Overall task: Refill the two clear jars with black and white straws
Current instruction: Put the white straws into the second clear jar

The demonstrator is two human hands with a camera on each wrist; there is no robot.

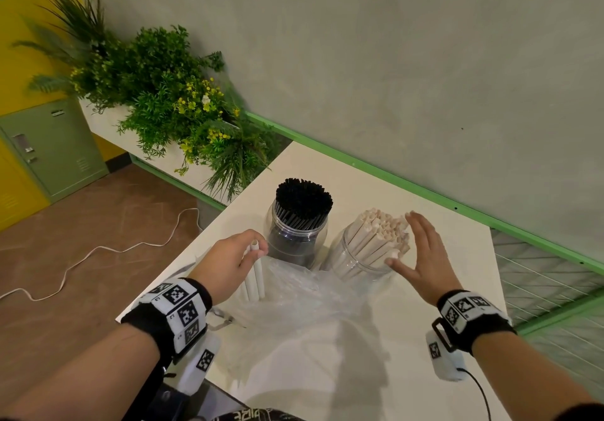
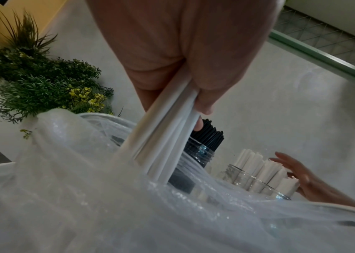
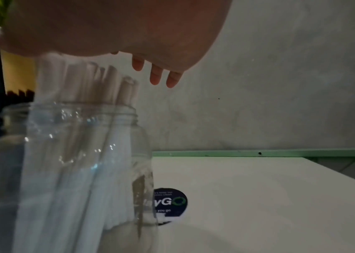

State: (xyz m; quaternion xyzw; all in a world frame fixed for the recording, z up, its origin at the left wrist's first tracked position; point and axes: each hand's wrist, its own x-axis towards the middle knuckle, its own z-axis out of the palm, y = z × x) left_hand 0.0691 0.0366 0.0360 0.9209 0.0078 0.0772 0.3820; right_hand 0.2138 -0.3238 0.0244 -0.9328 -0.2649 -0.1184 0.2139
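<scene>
Nearest, crinkled clear plastic wrap (image 1: 294, 293) is lying on the white table (image 1: 441, 250), the left hand (image 1: 228, 257) is gripping a few white straws (image 1: 254, 273) above it, the right hand (image 1: 421, 254) is spreading straight fingers against the white-straw jar (image 1: 362, 257), and the black-straw jar (image 1: 299, 224) is standing just beyond.

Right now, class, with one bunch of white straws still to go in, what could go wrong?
1. The left hand grips a few white straws whose lower ends sit in the crumpled plastic bag; lifting may snag or drag it toward the jars.
2. The white straw jar looks packed and its straws lean right; pushing more in could tip it, though the open right hand stands beside it.
3. The black straw jar is close by and could get bumped.
</scene>
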